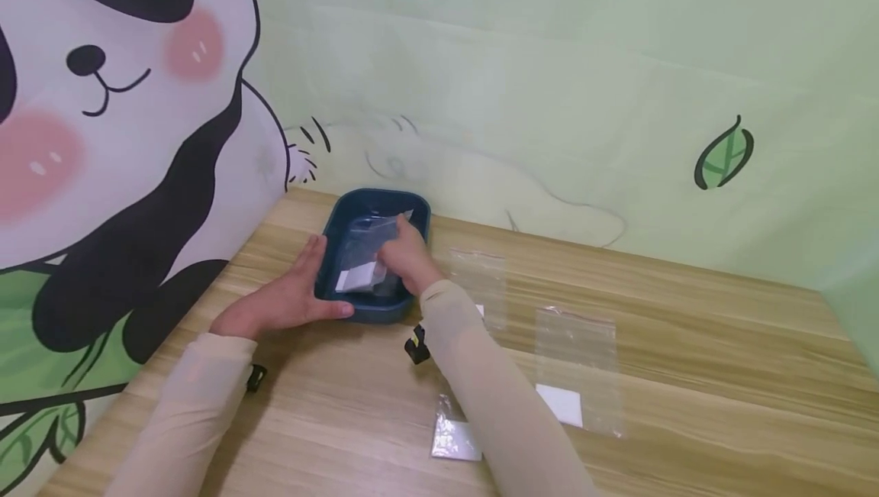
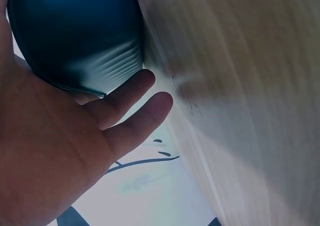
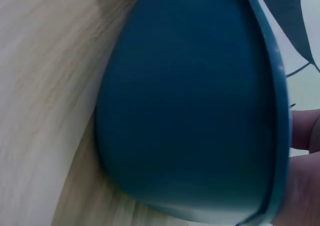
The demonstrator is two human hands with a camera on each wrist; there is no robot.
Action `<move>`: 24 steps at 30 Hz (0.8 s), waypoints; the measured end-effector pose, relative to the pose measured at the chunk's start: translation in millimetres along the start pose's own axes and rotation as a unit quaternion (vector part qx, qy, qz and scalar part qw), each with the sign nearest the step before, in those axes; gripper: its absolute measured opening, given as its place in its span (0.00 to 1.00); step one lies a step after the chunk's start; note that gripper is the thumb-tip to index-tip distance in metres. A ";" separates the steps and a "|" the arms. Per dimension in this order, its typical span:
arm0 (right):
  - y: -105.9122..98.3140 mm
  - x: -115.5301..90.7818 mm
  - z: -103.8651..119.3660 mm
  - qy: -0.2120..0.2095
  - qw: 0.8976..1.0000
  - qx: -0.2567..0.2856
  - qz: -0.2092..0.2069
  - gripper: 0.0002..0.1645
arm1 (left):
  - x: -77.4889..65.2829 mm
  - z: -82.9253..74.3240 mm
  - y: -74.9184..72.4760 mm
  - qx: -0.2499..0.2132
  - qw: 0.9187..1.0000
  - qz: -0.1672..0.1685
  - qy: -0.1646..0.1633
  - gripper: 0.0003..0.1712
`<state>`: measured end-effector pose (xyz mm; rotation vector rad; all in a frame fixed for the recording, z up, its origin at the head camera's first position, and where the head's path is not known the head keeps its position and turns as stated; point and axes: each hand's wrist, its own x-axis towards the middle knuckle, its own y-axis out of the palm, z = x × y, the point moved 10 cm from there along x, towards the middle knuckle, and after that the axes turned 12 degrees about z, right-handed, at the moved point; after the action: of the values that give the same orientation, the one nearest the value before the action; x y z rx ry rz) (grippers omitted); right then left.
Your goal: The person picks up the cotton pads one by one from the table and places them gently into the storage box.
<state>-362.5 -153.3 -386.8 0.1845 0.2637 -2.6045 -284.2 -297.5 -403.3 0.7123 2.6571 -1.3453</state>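
Left hand (image 1: 291, 298): grip spread, fingers straight, bearing on the blue box (image 1: 384, 314) from seven to nine o'clock, presumably to steady it. Right hand (image 1: 410, 256): at the box's three o'clock, over the clear bag (image 1: 362, 243) inside; whether this grip pinches it, cannot tell.

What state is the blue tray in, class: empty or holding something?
Not empty: the head view shows at least one clear bag with a white insert inside the tray.

L hand (image 2: 55, 141) w/ two straight fingers (image 2: 140, 124) by ribbed dk blue tray (image 2: 75, 28), wood tbl (image 2: 250, 85) alongside
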 end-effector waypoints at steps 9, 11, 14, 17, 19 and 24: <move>1.2 9.0 -9.8 0.018 1.000 -0.004 -0.012 0.52 | 0.9 -0.9 0.5 0.001 1.000 -0.006 0.003 0.75; 1.4 10.7 -12.4 0.020 1.000 0.001 -0.013 0.51 | 1.1 -0.8 1.5 0.000 1.000 -0.007 0.005 0.75; 2.2 12.9 -14.4 0.018 1.000 -0.005 -0.014 0.51 | 0.6 -0.5 2.7 -0.005 1.000 -0.008 0.004 0.75; 2.8 15.0 -15.0 0.017 0.999 -0.022 -0.017 0.50 | 0.1 0.5 3.0 -0.005 1.000 -0.008 0.003 0.75; 3.9 16.5 -15.7 0.018 0.999 -0.029 -0.016 0.50 | 0.1 0.4 2.4 -0.005 1.000 -0.009 0.003 0.75; 8.4 21.3 -15.7 0.020 0.999 -0.049 -0.008 0.49 | -1.5 1.6 -0.8 -0.006 1.000 -0.009 0.002 0.76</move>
<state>-375.3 -167.2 -407.1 0.2015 0.4073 -2.5994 -283.5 -299.7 -403.2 0.6924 2.6776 -1.3334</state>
